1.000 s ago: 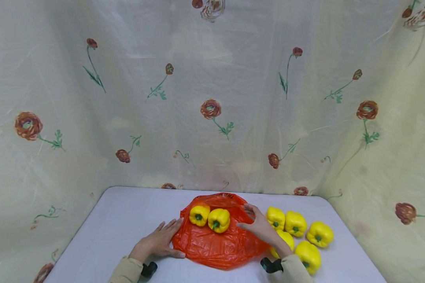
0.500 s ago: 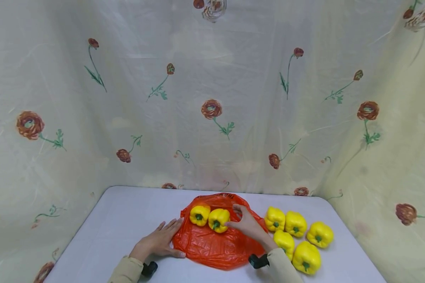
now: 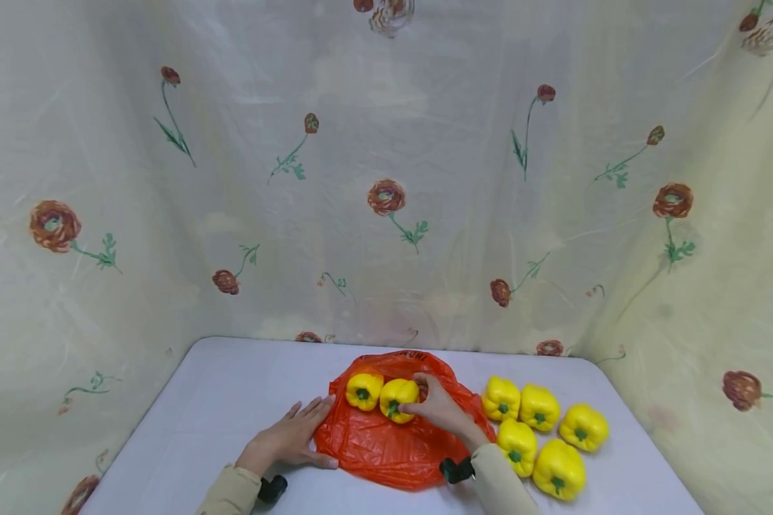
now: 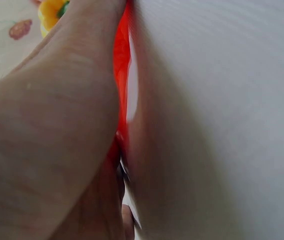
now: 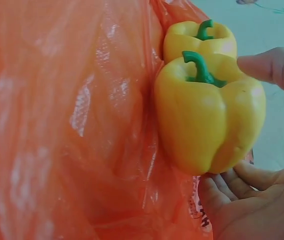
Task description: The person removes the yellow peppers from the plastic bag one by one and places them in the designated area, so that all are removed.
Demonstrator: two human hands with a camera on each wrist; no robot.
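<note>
A red plastic bag (image 3: 393,450) lies flat on the table, with two yellow bell peppers on it. My left hand (image 3: 294,434) rests with straight fingers along the bag's left edge; in the left wrist view the hand (image 4: 47,135) hides most of the bag. My right hand (image 3: 443,406) is at the right-hand bell pepper (image 3: 397,395), thumb on its front and fingers round its far side. In the right wrist view this bell pepper (image 5: 207,117) sits between thumb and fingers, its green stem showing. The other bell pepper (image 3: 363,391) stands just left of it.
Several more yellow bell peppers (image 3: 559,468) stand grouped on the right of the white table (image 3: 232,386). A flower-patterned sheet (image 3: 451,214) hangs behind the table and along its sides.
My right hand has moved left from the bag's right side onto the right-hand bell pepper, its fingers closing round it. The left hand and the peppers have stayed in place.
</note>
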